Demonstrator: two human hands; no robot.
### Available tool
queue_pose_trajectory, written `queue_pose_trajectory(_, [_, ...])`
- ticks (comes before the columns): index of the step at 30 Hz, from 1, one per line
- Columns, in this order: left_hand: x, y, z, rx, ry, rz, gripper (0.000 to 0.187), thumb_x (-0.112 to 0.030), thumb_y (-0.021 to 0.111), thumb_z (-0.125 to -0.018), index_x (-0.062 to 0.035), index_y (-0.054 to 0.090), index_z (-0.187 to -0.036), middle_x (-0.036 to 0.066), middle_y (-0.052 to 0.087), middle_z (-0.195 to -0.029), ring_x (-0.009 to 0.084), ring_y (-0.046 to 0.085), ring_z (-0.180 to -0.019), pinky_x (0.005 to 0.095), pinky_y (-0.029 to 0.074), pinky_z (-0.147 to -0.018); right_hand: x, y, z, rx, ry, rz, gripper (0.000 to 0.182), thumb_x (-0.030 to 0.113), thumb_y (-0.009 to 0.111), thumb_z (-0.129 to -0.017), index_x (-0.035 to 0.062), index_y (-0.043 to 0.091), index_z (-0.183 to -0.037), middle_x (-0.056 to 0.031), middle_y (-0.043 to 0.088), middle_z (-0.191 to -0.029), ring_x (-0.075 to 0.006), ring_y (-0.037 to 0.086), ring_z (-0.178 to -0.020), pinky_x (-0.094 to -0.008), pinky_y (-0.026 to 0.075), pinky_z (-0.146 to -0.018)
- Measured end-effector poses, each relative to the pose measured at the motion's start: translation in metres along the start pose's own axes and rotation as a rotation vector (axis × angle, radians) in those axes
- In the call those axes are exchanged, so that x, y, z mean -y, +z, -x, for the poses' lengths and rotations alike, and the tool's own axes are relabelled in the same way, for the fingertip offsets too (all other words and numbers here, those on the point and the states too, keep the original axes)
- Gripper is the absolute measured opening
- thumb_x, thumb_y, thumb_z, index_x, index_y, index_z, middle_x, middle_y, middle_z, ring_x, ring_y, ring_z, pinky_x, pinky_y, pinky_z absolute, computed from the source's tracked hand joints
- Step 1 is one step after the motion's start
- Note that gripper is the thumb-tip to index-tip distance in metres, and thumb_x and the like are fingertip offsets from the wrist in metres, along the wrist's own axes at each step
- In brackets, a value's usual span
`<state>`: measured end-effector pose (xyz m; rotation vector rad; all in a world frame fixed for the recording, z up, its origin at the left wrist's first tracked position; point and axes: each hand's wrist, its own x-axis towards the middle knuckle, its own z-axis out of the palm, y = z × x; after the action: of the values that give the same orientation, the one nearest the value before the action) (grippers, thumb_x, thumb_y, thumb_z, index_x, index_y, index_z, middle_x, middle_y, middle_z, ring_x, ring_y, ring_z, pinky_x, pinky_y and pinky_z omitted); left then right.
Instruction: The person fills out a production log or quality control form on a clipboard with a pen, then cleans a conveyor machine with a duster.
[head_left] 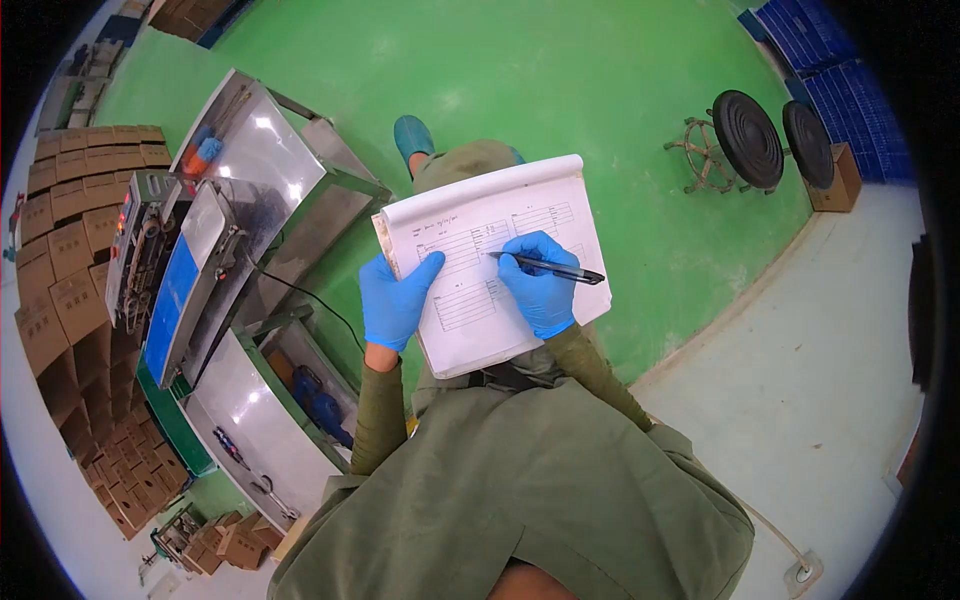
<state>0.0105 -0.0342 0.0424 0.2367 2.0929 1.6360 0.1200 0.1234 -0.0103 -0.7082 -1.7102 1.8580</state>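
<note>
My left hand, in a blue glove, grips the left edge of a notepad, its thumb lying on the page. The sheet carries printed tables with some handwriting near the top, and its upper pages are rolled back. In my right hand, also gloved in blue, is a black pen. The tip of the pen is at the middle of the sheet, beside a table. The notepad lies above my lap, tilted a little.
To the left stand metal tables with a machine, scissors and a cable. Stacked cardboard boxes line the far left. Round black stools and blue crates are at the upper right.
</note>
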Motion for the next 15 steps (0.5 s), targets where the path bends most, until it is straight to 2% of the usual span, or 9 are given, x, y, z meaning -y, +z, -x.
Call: queue_pose_trajectory(15, [-0.0022, 0.0001, 0.0017, -0.004, 0.003, -0.007, 0.027, -0.008, 0.075, -0.084, 0.0101, 0.068, -0.103, 0.013, 0.072, -0.095, 0.0142, 0.067, -0.079, 0.0286, 0.054, -0.072, -0.0096, -0.0024, -0.0002, -0.031, 0.012, 0.007, 0.009, -0.001, 0.071, -0.077, 0.0023, 0.066, -0.083, 0.0025, 0.061, -0.068, -0.0016, 0.05, -0.062, -0.019, 0.043, -0.057])
